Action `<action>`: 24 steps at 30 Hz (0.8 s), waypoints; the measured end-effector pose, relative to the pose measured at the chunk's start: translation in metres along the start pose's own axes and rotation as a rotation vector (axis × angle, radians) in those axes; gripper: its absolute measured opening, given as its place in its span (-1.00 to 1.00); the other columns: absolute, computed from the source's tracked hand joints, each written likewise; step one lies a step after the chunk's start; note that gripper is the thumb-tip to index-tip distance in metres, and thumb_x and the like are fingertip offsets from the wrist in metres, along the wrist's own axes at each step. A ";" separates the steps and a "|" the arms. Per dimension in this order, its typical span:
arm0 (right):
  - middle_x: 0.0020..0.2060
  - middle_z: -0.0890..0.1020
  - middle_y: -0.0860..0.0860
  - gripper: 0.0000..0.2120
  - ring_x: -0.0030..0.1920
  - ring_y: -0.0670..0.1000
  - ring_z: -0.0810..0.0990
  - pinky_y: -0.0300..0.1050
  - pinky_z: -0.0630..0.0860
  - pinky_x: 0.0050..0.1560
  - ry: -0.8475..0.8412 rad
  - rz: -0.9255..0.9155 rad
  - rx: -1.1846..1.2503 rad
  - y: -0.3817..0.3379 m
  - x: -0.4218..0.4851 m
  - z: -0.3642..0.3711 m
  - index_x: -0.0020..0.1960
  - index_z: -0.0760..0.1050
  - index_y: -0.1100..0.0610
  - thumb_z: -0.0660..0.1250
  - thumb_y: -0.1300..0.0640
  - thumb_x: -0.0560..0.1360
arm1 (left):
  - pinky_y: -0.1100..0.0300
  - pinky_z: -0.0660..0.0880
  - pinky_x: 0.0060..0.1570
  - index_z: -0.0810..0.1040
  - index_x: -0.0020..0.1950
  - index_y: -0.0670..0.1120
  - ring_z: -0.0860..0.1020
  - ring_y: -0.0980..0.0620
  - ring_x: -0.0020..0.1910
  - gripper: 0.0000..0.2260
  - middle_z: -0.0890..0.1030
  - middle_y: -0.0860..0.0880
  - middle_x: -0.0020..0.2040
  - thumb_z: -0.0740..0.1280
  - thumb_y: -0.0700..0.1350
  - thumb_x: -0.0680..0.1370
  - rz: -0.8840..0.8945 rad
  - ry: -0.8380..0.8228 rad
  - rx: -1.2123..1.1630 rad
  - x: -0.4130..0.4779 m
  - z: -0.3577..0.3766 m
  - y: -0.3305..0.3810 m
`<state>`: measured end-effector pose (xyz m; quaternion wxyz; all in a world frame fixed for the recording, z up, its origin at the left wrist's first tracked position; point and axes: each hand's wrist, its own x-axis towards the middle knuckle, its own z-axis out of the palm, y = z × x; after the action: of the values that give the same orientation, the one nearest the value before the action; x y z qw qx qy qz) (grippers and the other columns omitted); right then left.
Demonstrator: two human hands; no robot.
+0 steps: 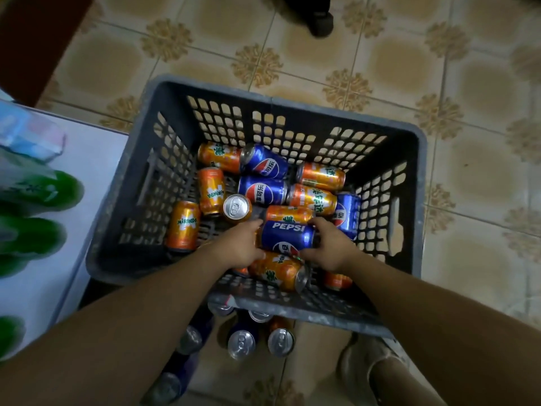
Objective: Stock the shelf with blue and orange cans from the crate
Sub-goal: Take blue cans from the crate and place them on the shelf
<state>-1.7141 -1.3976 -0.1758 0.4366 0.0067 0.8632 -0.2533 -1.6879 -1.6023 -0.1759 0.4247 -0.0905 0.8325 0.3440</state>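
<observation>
Closest in, below the crate's near rim, a few upright cans show their silver tops. Whether they stand on a low shelf or on the floor I cannot tell. A sandalled foot is just beside them.

Both forearms reach over the near wall of the grey plastic crate. The left hand curls round one end of a blue Pepsi can lying on its side, and the right hand grips the other end. The can is clasped between the two hands in the near part of the crate, on top of an orange Mirinda can.

This looks like the pick step. The next move probably calls for a clean lift clear of the neighbours and the lattice wall, then turning the can upright. These are smooth, glossy metal cylinders, so the ones underneath may roll once it is lifted.

Further in lies a loose heap of orange and blue cans, most of them on their sides, with one standing can. The crate walls are rigid, scuffed grids of square holes. Beyond the crate are glazed, patterned floor tiles.
</observation>
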 end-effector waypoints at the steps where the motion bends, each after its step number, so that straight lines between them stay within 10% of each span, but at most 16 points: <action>1: 0.27 0.39 0.08 -0.26 0.18 0.10 0.48 0.04 0.50 0.21 0.047 -0.017 -0.004 -0.005 -0.008 -0.003 0.46 0.20 0.06 0.48 0.01 0.40 | 0.14 0.33 0.30 0.15 0.54 -0.03 0.35 -0.05 0.40 -0.28 0.30 -0.04 0.49 0.44 -0.12 0.47 -0.008 0.012 0.000 -0.003 0.000 0.000; 8: -0.08 0.52 -0.15 -0.55 -0.03 -0.03 0.57 0.02 0.61 0.03 0.219 -0.139 0.249 -0.068 -0.092 -0.040 0.22 0.35 -0.03 0.45 0.04 0.40 | 0.07 0.43 0.27 0.18 0.52 -0.01 0.47 0.01 0.25 -0.24 0.47 0.06 0.30 0.50 -0.17 0.41 0.110 0.064 -0.122 -0.075 -0.024 0.030; 24: 0.15 0.54 -0.06 -0.33 0.10 -0.06 0.58 -0.07 0.58 0.09 0.440 -0.858 0.571 -0.300 -0.384 -0.083 0.37 0.32 -0.01 0.55 0.11 0.35 | 0.36 0.49 -0.07 0.37 0.31 -0.02 0.55 0.25 -0.01 -0.44 0.57 0.14 0.03 0.50 -0.25 0.38 0.518 0.680 -0.605 -0.431 -0.125 0.085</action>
<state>-1.6087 -1.5418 0.2857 0.0848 -0.1745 0.7564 -0.6247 -1.5379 -1.6806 0.2479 -0.0135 -0.1069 0.7817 0.6142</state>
